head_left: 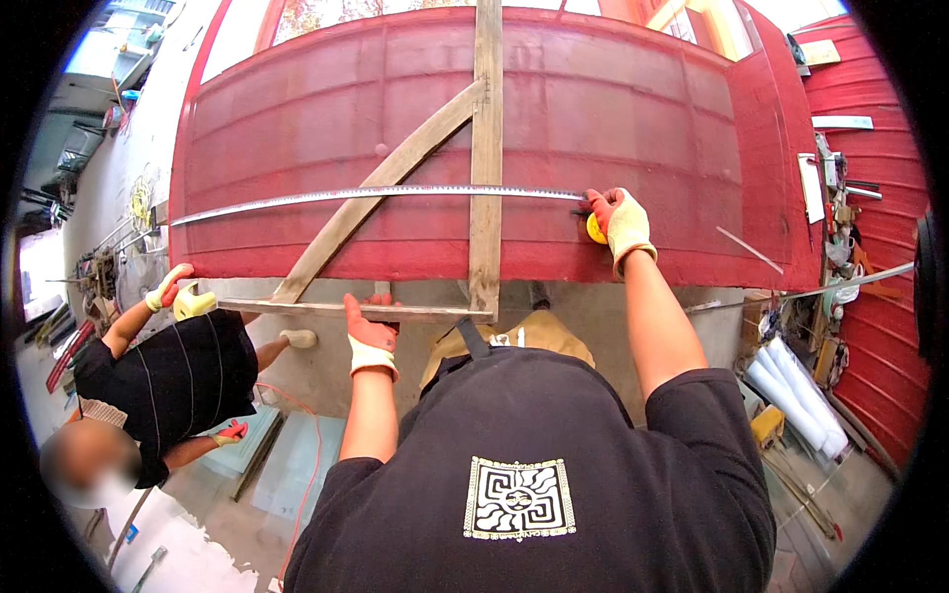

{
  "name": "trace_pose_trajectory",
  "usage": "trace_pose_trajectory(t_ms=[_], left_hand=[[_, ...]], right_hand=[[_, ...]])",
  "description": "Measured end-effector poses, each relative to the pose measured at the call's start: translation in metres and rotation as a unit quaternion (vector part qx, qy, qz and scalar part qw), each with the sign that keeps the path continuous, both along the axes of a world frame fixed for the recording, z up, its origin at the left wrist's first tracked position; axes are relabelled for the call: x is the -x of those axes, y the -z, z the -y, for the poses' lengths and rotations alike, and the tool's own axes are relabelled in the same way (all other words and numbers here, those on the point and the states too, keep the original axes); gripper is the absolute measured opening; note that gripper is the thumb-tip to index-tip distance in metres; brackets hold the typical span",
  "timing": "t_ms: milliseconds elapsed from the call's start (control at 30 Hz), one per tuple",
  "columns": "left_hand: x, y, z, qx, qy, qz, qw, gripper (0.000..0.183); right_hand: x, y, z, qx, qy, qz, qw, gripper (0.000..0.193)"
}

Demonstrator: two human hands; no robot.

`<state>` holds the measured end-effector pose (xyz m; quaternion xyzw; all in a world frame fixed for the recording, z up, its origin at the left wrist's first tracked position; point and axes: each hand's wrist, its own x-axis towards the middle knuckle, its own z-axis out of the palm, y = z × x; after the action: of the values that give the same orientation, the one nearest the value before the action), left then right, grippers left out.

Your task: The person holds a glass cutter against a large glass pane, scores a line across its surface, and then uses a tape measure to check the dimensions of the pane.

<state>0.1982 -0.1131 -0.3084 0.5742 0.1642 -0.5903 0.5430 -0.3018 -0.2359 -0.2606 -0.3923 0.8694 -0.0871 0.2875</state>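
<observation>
A large red-covered table (613, 109) spreads before me. Across it lies a wooden T-square with a diagonal brace (381, 188), its long arm pointing away from me and its crossbar along the near edge. My left hand (372, 341), in a red and cream work glove, grips that crossbar. In my right hand (625, 225), gloved alike, is a yellow tape measure (595, 229), mostly hidden by the fingers. Its silver blade (415, 191) runs out leftward over the T-square to the table's left edge.
At the left stands another person (168, 385), one gloved hand (170, 287) by the table's near left corner. A thin clear strip (749, 250) lies at the table's right. Glass sheets (297, 465), an orange cord (318, 445) and plastic-wrapped rolls (796, 395) are lower down.
</observation>
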Motion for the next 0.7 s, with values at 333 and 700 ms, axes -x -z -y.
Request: trace_pose_trajectory(t_ms=[333, 700], left_hand=[[-0.003, 0.005, 0.0, -0.015, -0.017, -0.002, 1.0, 0.08], [0.0, 0.002, 0.002, -0.021, -0.022, 0.005, 1.0, 0.077]], right_hand=[[0.005, 0.015, 0.0, 0.023, 0.005, -0.023, 0.999, 0.049], [0.005, 0.012, 0.002, -0.004, 0.008, -0.01, 1.0, 0.051]])
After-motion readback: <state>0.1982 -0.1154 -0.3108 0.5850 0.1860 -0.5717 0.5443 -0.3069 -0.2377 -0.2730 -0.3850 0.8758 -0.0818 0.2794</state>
